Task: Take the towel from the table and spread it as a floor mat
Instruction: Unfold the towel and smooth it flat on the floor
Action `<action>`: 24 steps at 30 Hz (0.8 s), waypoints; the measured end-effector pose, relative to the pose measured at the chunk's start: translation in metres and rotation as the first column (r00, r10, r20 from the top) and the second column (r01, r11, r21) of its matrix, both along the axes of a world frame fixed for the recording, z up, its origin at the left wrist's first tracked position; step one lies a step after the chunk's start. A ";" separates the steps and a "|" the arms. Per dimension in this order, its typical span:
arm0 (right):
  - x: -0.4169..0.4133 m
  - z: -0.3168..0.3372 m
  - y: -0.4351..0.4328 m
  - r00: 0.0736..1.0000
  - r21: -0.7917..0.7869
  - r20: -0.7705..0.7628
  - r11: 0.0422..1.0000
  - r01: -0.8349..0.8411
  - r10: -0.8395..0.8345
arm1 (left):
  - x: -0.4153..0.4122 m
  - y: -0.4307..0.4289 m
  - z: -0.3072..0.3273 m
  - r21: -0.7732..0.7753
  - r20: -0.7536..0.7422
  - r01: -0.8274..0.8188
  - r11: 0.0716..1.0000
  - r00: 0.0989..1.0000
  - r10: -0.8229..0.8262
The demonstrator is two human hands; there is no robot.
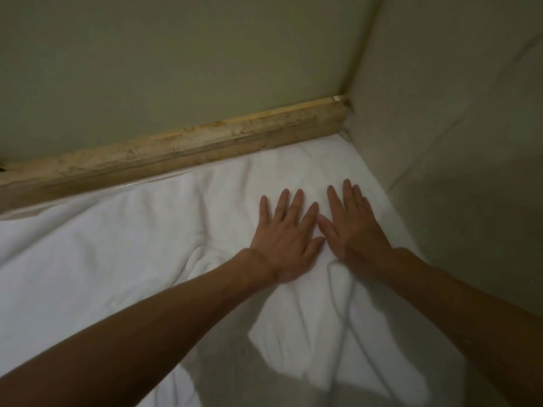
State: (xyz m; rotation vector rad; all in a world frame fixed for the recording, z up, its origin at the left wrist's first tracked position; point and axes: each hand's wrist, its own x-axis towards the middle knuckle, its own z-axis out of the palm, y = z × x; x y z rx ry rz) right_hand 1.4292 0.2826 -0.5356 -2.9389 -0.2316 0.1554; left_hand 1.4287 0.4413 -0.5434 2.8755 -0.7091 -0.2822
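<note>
Forearms reach fwd, left hand [286, 245] & right hand [354, 230] both flat, fingers splayed, gripping nothing, pressing white towel [123, 245] already on floor vs skirting board [182, 148]; I judge mostly done, wrinkles left.

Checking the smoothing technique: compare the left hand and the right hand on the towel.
The left hand lies farther from the upholstered side panel; the right hand lies nearer it, close to the towel's right edge. The left hand's fingers are spread wider; the right hand's are closer together. The right hand's fingertips reach nearer the wooden baseboard. Both lie open, palm down, flat on the white towel, side by side, gripping nothing.
</note>
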 end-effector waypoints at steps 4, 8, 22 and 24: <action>-0.046 0.004 -0.003 0.996 0.089 -0.062 0.993 0.073 -0.067 | -0.045 0.003 0.007 0.052 -0.035 0.038 0.998 0.999 -0.036; -0.090 0.007 -0.006 0.984 0.120 -0.131 0.983 0.136 -0.120 | -0.083 0.008 0.012 0.063 -0.061 0.084 0.994 0.995 -0.080; -0.194 0.008 -0.010 0.956 -0.091 -0.072 0.957 0.276 -0.283 | -0.147 -0.007 0.018 0.105 -0.097 0.209 0.972 0.975 -0.199; -0.198 0.006 -0.013 0.947 -0.105 -0.092 0.949 0.298 -0.308 | -0.148 -0.008 0.017 0.108 -0.088 0.213 0.971 0.975 -0.204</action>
